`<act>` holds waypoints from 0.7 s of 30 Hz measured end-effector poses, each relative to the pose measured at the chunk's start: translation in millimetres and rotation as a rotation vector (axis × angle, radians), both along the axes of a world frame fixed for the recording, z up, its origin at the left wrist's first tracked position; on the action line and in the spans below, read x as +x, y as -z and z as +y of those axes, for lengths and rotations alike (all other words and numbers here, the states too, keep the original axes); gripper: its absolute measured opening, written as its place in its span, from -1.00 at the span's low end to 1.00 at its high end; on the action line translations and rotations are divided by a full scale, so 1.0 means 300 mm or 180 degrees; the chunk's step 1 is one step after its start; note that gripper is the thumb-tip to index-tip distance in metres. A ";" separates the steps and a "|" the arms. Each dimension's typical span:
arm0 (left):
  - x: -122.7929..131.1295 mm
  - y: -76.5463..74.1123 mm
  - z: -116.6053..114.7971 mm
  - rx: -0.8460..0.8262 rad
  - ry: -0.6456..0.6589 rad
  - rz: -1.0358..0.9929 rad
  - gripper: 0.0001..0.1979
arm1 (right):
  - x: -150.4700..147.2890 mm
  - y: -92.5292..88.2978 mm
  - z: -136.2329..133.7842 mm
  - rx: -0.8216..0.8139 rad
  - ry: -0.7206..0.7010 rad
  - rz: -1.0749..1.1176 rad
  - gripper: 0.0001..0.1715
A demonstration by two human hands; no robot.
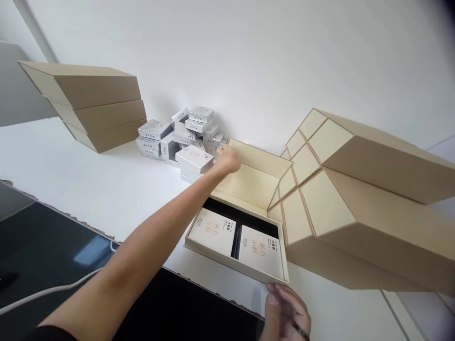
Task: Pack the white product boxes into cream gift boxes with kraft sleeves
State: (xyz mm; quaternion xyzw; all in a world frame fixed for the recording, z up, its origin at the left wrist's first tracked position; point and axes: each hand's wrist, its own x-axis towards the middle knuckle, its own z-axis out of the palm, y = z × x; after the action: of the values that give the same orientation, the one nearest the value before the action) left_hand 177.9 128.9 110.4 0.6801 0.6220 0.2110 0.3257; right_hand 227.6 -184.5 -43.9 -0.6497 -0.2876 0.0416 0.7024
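Note:
An open beige gift box (199,244) lies on the white table, its lid (259,163) tipped back against the wall. Inside, two white packets with orange print (213,229) (261,248) sit side by side in a black insert. My left hand (227,158) reaches far forward to a pile of small silver boxes (185,137), and its fingers curl onto one at the pile's right edge. My right hand (284,308) grips the gift box's near right corner with bent fingers.
Three closed beige boxes (92,102) are stacked at the back left. Several open beige boxes (355,203) stand stacked on the right, touching the gift box. A dark surface with a white cable (53,289) lies below the table's near edge.

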 end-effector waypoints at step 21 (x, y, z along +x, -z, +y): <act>-0.540 0.419 -0.748 0.3204 0.0718 -0.0116 -0.61 | 0.085 -0.003 -0.086 0.0507 0.0583 -0.0171 -0.93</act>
State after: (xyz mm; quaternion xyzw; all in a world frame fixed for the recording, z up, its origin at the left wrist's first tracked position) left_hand 16.0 -95.4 -15.3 0.8117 0.3604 0.4596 -0.0103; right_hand 253.2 -210.2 -43.0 -0.6163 -0.2482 -0.0632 0.7447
